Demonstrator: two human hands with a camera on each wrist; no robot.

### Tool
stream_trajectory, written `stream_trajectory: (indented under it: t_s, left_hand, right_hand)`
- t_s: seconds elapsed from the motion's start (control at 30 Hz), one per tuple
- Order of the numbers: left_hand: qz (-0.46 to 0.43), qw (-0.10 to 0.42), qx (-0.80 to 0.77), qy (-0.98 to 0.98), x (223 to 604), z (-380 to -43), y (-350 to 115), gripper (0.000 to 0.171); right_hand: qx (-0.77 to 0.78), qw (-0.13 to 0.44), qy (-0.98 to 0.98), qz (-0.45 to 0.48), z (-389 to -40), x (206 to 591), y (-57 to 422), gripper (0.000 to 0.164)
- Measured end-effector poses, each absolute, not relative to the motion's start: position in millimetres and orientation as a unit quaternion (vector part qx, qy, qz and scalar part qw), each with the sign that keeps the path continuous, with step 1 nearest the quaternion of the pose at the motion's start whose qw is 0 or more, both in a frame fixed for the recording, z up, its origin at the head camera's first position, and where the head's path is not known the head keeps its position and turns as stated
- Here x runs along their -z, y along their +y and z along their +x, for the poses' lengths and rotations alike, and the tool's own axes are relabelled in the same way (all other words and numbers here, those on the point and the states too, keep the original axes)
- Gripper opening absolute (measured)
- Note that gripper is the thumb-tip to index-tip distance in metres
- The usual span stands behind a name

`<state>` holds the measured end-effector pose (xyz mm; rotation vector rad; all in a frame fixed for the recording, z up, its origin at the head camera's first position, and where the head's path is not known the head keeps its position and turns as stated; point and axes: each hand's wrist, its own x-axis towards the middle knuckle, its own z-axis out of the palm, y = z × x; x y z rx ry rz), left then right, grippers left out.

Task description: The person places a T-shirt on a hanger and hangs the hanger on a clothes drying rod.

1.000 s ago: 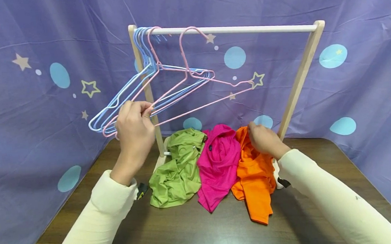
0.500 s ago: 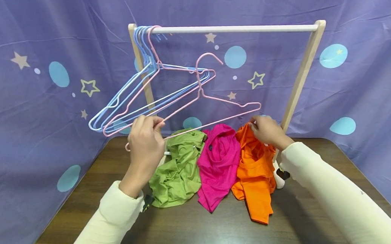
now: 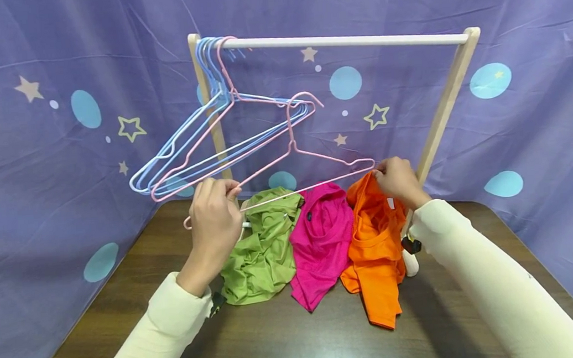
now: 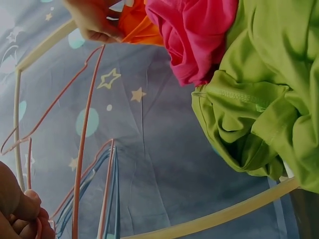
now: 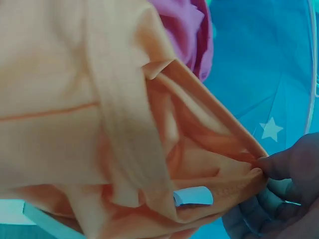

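A pink wire hanger (image 3: 291, 146) is pinched at its left arm by my left hand (image 3: 214, 214), held off the rack with its hook up. The tip of its right arm is close to my right hand (image 3: 397, 179); whether they touch I cannot tell. That hand pinches the edge of an orange garment (image 3: 373, 250) and lifts it. In the right wrist view the garment's opening gapes beside the fingers, with a white label (image 5: 193, 196) inside. A magenta garment (image 3: 320, 237) and a green garment (image 3: 262, 253) lie to the left of the orange one.
Several blue hangers (image 3: 153, 169) and another pink hanger (image 3: 185, 158) hang at the left end of the white rail (image 3: 346, 40). Wooden posts (image 3: 448, 98) hold up the rail. Under the garments is a brown wooden table (image 3: 298, 344); a patterned purple curtain (image 3: 108, 58) hangs behind.
My left hand has brought the pink hanger down and away from the rail, its hook now lower. My right hand has raised the orange garment's edge slightly, up and to the right.
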<state>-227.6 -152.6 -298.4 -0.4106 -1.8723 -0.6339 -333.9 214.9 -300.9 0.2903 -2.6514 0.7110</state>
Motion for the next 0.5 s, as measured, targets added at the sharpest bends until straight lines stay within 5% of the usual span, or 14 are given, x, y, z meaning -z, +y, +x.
stream_trajectory:
  t_s: [0.5]
  left_hand:
    - [-0.173, 0.527, 0.255, -0.792, 312, -229, -151, 0.007]
  right_hand:
    - [-0.311, 0.156, -0.937, 0.030, -334, 279, 212, 0.026]
